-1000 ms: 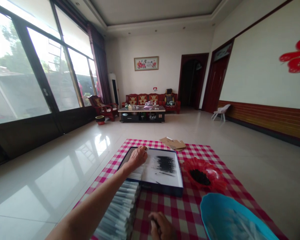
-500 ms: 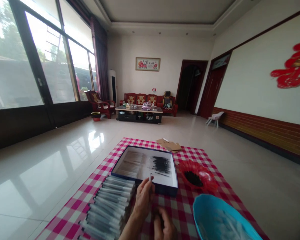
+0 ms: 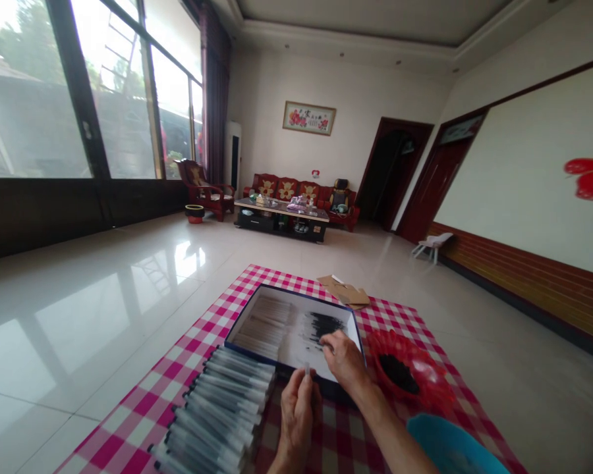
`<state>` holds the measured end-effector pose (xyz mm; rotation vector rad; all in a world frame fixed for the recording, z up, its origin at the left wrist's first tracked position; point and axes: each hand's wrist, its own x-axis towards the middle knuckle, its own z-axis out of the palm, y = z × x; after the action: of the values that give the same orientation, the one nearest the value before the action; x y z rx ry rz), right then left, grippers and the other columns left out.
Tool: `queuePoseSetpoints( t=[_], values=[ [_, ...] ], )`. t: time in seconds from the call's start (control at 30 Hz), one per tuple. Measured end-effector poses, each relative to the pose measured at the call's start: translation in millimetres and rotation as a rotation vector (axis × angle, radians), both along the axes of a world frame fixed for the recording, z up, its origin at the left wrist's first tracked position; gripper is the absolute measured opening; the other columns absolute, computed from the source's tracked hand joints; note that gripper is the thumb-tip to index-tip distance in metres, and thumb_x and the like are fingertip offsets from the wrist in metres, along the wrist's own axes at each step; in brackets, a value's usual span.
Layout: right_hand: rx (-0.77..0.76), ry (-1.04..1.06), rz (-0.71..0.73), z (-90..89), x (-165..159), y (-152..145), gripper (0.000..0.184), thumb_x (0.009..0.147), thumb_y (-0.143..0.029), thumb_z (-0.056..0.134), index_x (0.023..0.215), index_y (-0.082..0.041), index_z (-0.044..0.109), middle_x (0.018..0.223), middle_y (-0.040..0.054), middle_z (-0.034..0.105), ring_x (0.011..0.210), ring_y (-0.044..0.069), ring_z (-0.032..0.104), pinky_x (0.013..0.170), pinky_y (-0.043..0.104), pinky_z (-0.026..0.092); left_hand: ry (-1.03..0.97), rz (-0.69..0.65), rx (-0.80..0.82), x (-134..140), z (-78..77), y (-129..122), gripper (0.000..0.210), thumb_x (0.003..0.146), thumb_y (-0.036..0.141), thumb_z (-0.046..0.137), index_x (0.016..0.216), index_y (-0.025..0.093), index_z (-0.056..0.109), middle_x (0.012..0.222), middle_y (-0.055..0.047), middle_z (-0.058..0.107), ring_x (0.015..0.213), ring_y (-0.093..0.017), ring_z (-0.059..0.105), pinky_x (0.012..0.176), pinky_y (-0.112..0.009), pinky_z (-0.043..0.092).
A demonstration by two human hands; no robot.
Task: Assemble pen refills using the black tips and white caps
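My left hand (image 3: 296, 411) is closed upright around a pale, see-through pen barrel (image 3: 307, 370), whose top end shows above the thumb. My right hand (image 3: 343, 359) reaches over the near right side of a shallow dark-blue box with a white inside (image 3: 296, 352). Its fingertips are pinched at the edge of a pile of thin black pen parts (image 3: 326, 324); what they grip is too small to make out. Thin translucent tubes (image 3: 264, 326) fill the box's left half. Beside my left hand lies a stack of clear pens with dark ends (image 3: 222, 408).
A red petal-edged bowl (image 3: 432, 375) holding small black pieces (image 3: 398, 373) stands right of the box. Nearer sits a turquoise basin (image 3: 449, 441). Flattened brown cardboard (image 3: 346, 291) lies at the far edge of the checked tablecloth (image 3: 143, 395). A coffee table (image 3: 281, 220) and sofa stand farther off.
My right hand has moved from beside the left up and forward to the black parts in the box. My left hand keeps the barrel, slightly lower. The view has tilted and shifted.
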<state>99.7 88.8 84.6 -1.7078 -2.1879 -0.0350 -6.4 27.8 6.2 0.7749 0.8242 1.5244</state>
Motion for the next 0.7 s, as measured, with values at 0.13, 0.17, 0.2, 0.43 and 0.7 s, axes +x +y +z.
queuePoseSetpoints(
  t=[0.13,0.17,0.2,0.43,0.7],
  values=[
    [-0.091,-0.140,0.055,-16.0,-8,30,0.023,0.075,-0.009,0.058,0.088,-0.021,0.073,0.091,0.0074,0.068,0.085,0.019,0.066,0.075,0.025,0.048,0.039,0.004,0.021,0,-3.5,2,0.040,0.082,0.056,0.057,0.076,0.016,0.055,0.049,0.009,0.038,0.039,-0.004,0.030,0.038,-0.016,0.025],
    [-0.100,-0.169,0.063,-20.0,-10,33,0.023,0.075,-0.010,0.059,0.089,-0.021,0.073,0.093,0.0079,0.068,0.086,0.020,0.065,0.076,0.026,0.047,0.050,0.007,0.024,0,-4.4,2,0.040,0.082,0.056,0.057,0.077,0.016,0.055,0.049,0.009,0.038,0.040,-0.004,0.030,0.038,-0.016,0.024],
    [-0.105,-0.192,0.068,-23.4,-12,35,0.023,0.076,-0.011,0.059,0.091,-0.021,0.073,0.094,0.0085,0.067,0.088,0.021,0.065,0.077,0.028,0.047,0.061,0.009,0.028,1,-5.1,2,0.040,0.083,0.055,0.056,0.077,0.016,0.054,0.049,0.009,0.038,0.040,-0.005,0.030,0.038,-0.017,0.024],
    [-0.100,-0.245,0.108,-36.6,-14,46,0.017,0.079,-0.014,0.057,0.077,-0.021,0.072,0.091,0.0087,0.067,0.088,0.022,0.063,0.079,0.031,0.044,0.118,0.002,0.076,2,-6.0,2,0.038,0.086,0.053,0.052,0.077,0.016,0.054,0.052,0.008,0.038,0.042,-0.005,0.031,0.041,-0.017,0.027],
    [0.086,0.000,0.133,-12.6,-9,42,0.016,0.083,-0.013,0.052,0.081,-0.019,0.066,0.087,0.0059,0.067,0.084,0.019,0.064,0.079,0.029,0.046,0.151,0.014,0.142,4,-5.9,4,0.053,0.086,0.056,0.051,0.116,0.014,0.060,0.055,0.006,0.038,0.048,-0.008,0.032,0.046,-0.019,0.030]
  ],
)
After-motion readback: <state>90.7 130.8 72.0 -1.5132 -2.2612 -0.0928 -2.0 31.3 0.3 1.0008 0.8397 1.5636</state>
